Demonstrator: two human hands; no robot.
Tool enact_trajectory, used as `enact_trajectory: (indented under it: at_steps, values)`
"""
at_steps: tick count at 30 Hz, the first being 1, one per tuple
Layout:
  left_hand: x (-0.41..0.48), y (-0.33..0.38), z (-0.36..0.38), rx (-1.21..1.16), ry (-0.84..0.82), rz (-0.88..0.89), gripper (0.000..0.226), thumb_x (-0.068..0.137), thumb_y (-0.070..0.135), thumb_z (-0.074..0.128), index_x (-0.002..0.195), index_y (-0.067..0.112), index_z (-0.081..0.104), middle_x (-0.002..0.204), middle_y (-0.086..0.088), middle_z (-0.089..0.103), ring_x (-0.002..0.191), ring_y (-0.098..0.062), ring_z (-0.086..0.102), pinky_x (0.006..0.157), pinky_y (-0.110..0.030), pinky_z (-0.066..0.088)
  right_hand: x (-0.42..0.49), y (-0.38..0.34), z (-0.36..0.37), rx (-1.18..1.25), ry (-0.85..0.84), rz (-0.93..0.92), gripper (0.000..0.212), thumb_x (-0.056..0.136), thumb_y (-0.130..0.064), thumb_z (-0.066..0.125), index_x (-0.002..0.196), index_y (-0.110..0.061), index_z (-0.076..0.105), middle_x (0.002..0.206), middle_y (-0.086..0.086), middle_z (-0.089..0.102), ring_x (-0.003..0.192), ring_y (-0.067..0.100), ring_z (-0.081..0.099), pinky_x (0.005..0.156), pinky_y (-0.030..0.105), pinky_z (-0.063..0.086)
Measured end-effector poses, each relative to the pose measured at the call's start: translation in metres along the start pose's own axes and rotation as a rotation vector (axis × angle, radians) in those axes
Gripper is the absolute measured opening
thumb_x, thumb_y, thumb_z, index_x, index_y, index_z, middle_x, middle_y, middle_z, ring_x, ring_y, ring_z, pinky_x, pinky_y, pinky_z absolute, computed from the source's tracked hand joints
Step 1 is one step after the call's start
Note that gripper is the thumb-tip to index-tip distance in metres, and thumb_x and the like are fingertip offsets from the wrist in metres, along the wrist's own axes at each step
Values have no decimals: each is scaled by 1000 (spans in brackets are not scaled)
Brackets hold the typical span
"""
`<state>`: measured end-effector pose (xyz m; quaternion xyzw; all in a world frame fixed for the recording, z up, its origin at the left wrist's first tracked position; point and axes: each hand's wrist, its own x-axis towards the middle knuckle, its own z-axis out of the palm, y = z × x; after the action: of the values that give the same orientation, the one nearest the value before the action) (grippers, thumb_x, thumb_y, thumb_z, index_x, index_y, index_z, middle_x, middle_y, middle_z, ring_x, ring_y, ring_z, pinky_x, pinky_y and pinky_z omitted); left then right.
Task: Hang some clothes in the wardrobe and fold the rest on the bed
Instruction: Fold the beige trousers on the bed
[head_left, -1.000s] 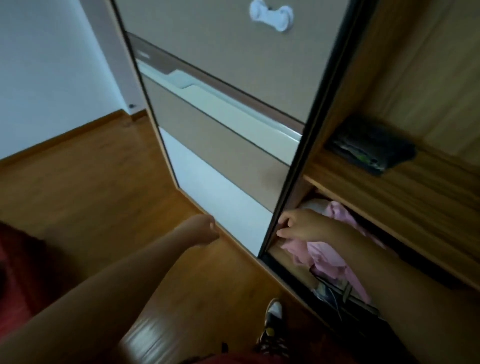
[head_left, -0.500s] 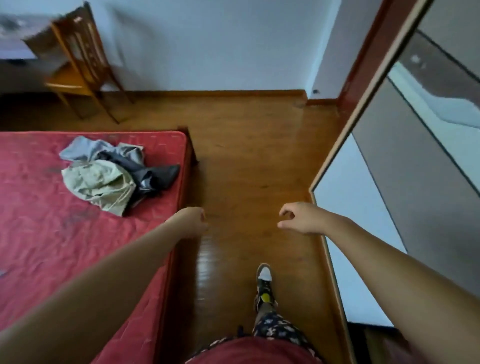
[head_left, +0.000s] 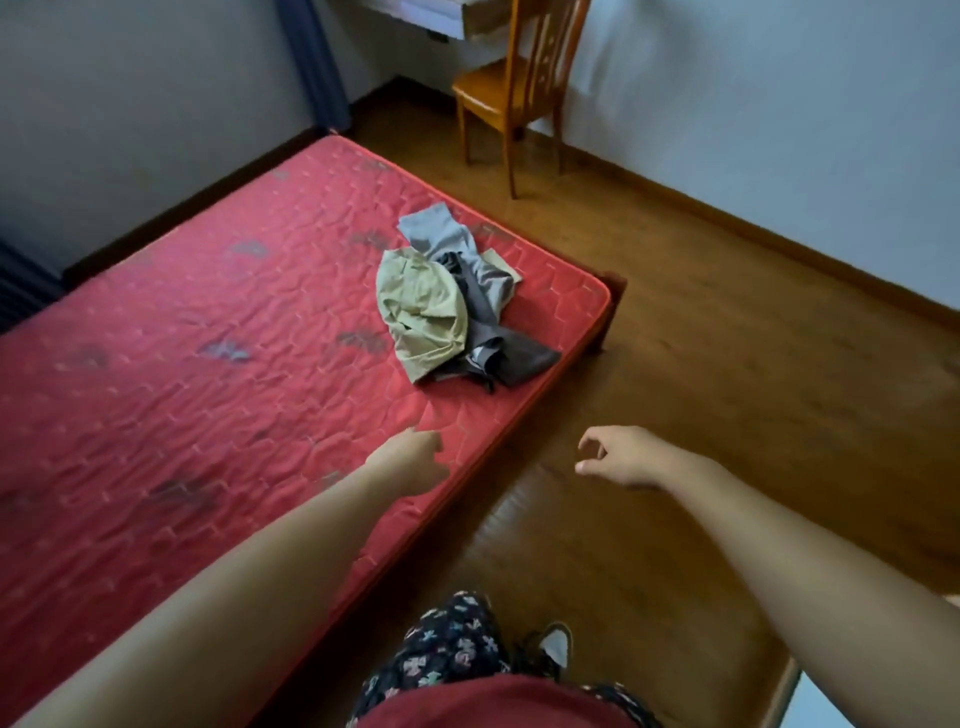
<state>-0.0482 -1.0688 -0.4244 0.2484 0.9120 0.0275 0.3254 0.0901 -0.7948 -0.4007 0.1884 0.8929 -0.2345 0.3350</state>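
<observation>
A small heap of clothes lies near the far corner of the red bed (head_left: 156, 389): a pale green garment (head_left: 423, 312), a light grey one (head_left: 447, 239) and a dark grey one (head_left: 514, 356). My left hand (head_left: 410, 457) hangs over the bed's near edge with fingers loosely curled, holding nothing, a little short of the heap. My right hand (head_left: 618, 454) is out over the wooden floor, fingers relaxed and empty. The wardrobe is out of view.
A wooden chair (head_left: 514, 83) stands by the wall beyond the bed's corner, under a desk edge (head_left: 431, 15). A blue curtain (head_left: 311, 57) hangs at the back. Wooden floor (head_left: 727, 364) stretches to the right of the bed. My leg and shoe (head_left: 550, 649) are below.
My view has swung from the wardrobe to the bed. My right hand left the pink clothes in the wardrobe; both empty hands now point toward the heap.
</observation>
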Motion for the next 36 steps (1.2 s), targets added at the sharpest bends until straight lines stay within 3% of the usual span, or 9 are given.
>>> enact_trajectory:
  at_steps: [11, 18, 22, 26, 32, 36]
  values:
    - [120, -54, -45, -181, -63, -235, 50, 89, 38, 57, 137, 26, 54, 132, -10, 47, 116, -35, 57, 98, -47, 51, 169, -68, -93, -256, -108, -128, 50, 97, -45, 59, 141, -21, 52, 137, 7, 61, 124, 24, 58, 100, 36, 48]
    - [192, -77, -84, -271, -69, -280, 43, 93, 41, 56, 133, 25, 55, 128, -9, 47, 110, -34, 59, 93, -46, 52, 261, -92, -144, -334, -176, -146, 47, 100, -41, 57, 140, -17, 52, 136, 9, 61, 124, 27, 57, 100, 37, 48]
    - [236, -88, -97, -357, -87, -335, 47, 92, 42, 56, 137, 29, 53, 136, -9, 45, 116, -32, 57, 96, -46, 51, 328, -114, -160, -392, -218, -222, 43, 99, -39, 55, 136, -17, 54, 133, 9, 62, 121, 29, 58, 93, 37, 48]
    - [299, -101, -101, -461, -79, -410, 53, 89, 37, 56, 141, 27, 49, 137, -9, 45, 117, -32, 57, 95, -44, 51, 419, -141, -171, -492, -216, -359, 34, 98, -36, 51, 124, -15, 56, 124, 11, 61, 116, 33, 59, 87, 40, 48]
    - [430, -127, -92, -595, -40, -511, 59, 91, 29, 54, 149, 23, 40, 141, -13, 44, 121, -34, 55, 102, -45, 48, 587, -177, -176, -582, -164, -411, 37, 97, -30, 46, 132, -17, 47, 130, 16, 49, 117, 39, 53, 94, 48, 49]
    - [525, -145, -84, -697, 33, -547, 63, 92, 21, 54, 152, 23, 34, 145, -17, 40, 120, -37, 56, 101, -48, 48, 687, -205, -172, -563, -132, -468, 42, 96, -19, 43, 139, -19, 43, 135, 14, 53, 119, 37, 57, 94, 45, 50]
